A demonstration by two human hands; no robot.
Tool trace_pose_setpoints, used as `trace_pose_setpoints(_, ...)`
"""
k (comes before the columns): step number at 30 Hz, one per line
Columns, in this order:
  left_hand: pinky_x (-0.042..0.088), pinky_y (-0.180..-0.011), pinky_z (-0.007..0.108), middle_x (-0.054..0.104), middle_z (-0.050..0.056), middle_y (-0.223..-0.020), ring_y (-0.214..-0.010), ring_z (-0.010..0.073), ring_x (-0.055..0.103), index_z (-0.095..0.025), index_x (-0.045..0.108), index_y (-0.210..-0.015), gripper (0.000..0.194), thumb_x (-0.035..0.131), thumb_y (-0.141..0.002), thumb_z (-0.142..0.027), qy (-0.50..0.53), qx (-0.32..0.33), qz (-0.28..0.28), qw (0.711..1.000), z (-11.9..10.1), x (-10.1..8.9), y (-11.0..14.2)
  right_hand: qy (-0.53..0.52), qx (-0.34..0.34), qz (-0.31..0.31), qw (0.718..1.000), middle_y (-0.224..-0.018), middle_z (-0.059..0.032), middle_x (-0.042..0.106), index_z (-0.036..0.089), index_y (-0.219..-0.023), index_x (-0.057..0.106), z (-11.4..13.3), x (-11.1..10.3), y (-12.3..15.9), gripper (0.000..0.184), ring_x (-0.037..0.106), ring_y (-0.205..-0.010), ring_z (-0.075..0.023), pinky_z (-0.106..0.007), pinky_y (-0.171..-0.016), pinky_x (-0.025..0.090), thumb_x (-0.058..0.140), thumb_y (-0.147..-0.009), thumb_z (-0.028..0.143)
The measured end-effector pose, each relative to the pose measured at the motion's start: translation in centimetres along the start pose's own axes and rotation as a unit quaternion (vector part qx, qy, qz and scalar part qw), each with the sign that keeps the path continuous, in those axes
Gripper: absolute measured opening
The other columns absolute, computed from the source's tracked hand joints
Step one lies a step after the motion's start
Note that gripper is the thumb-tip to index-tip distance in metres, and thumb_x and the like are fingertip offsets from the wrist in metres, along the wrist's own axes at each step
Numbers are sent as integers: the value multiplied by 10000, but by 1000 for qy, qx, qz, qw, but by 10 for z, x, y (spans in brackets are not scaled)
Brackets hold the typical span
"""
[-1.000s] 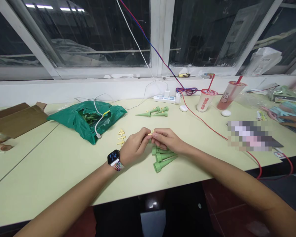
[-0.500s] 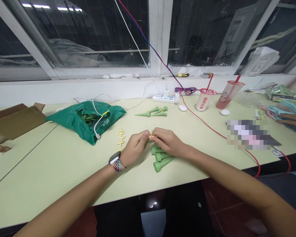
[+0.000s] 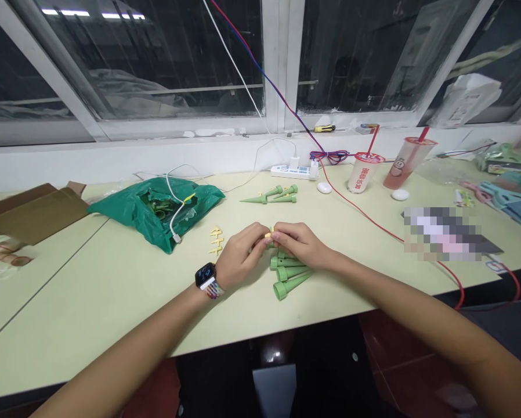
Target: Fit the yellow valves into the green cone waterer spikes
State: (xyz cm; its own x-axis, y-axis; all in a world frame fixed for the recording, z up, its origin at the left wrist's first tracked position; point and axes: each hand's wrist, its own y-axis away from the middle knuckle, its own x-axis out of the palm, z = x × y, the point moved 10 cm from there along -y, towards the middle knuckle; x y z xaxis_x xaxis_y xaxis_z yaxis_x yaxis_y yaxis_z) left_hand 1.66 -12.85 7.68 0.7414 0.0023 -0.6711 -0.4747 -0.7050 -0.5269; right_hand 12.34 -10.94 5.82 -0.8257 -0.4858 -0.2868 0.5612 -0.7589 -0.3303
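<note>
My left hand (image 3: 243,255), with a watch and a woven band at its wrist, is closed in a pinch over the table. Its fingertips meet those of my right hand (image 3: 301,242), also pinched, around a small yellow plastic piece (image 3: 268,235). A bit of green shows at the fingertips, but most of what they hold is hidden. Under and beside my right hand lie several green plastic cone spikes (image 3: 282,289), partly covered by it. Left of my hands, several small yellow T-shaped pieces (image 3: 217,241) lie in a column. More green spikes with yellow pieces (image 3: 255,200) lie farther back.
A torn green plastic bag (image 3: 156,223) holds more green parts. Cardboard (image 3: 38,215) lies at the left. Behind are a power strip (image 3: 292,171) and two drink cups (image 3: 362,174) with red straws. A red cable (image 3: 365,215) crosses the table at the right.
Both hands stay together, with the fingers shifted around the yellow piece and my left wrist turned so the watch face shows. Another person's hand at the right edge has left view.
</note>
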Motion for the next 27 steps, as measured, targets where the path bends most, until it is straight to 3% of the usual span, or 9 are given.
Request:
trace_pose_setpoints(4, 425, -649, 296, 557, -2, -649, -617, 144, 535, -207, 541, -762, 435, 371, -1111, -401, 22, -18, 16, 999, 6, 3, 1, 47, -33, 6, 998, -656, 46, 418, 209, -765, 474, 4, 2, 0, 415, 373, -631, -123, -263, -606, 313, 496, -1054, 507)
trace_pose_setpoints(8, 452, -618, 269, 603, -24, -751, -636, 134, 577, -211, 576, -1082, 207, 547, -1048, -413, 46, -30, -4, 998, 10, 0, 3, 42, -33, 9, 999, -650, 50, 422, 210, -775, 481, 3, 3, 1, 402, 378, -622, -122, -261, -603, 315, 492, -1062, 492)
trace_pose_setpoints(10, 490, -641, 265, 626, -14, -835, -681, 133, 611, -216, 538, -1211, 268, 620, -1009, -371, 56, -14, -27, 998, 5, -4, 3, 26, -16, 4, 1000, -629, 51, 432, 211, -783, 495, 0, 2, 1, 405, 383, -605, -124, -259, -588, 317, 489, -1062, 504)
trace_pose_setpoints(15, 508, -683, 279, 659, 19, -899, -696, 123, 625, -204, 607, -1081, 130, 584, -1031, -322, 25, 8, -51, 998, -1, -9, 1, 6, 13, -12, 1000, -607, 54, 458, 210, -781, 508, -4, -1, 1, 420, 405, -572, -119, -257, -572, 340, 518, -1042, 539)
trace_pose_setpoints(18, 494, -651, 273, 647, -5, -790, -659, 126, 621, -201, 615, -1012, 178, 579, -1041, -373, 42, -29, -42, 998, 7, -8, -1, 1, 6, -16, 1000, -635, 48, 476, 206, -802, 524, -6, -2, 1, 397, 417, -574, -115, -256, -566, 348, 532, -1037, 525)
trace_pose_setpoints(23, 480, -611, 259, 646, -8, -738, -629, 123, 635, -194, 610, -923, 273, 525, -1064, -413, 73, -69, -41, 994, 12, -10, -2, -25, -10, -43, 999, -761, 47, 524, 226, -1105, 570, -7, -5, 3, 229, 471, -583, -107, -249, -556, 389, 625, -1003, 424)
trace_pose_setpoints(27, 474, -626, 259, 656, -7, -750, -625, 118, 628, -191, 613, -926, 267, 532, -1063, -406, 76, -67, -39, 994, 9, -10, -3, -42, -25, -49, 998, -863, 9, 610, 221, -1097, 617, -3, -4, 4, 162, 547, -569, -100, -256, -540, 442, 622, -1002, 351)
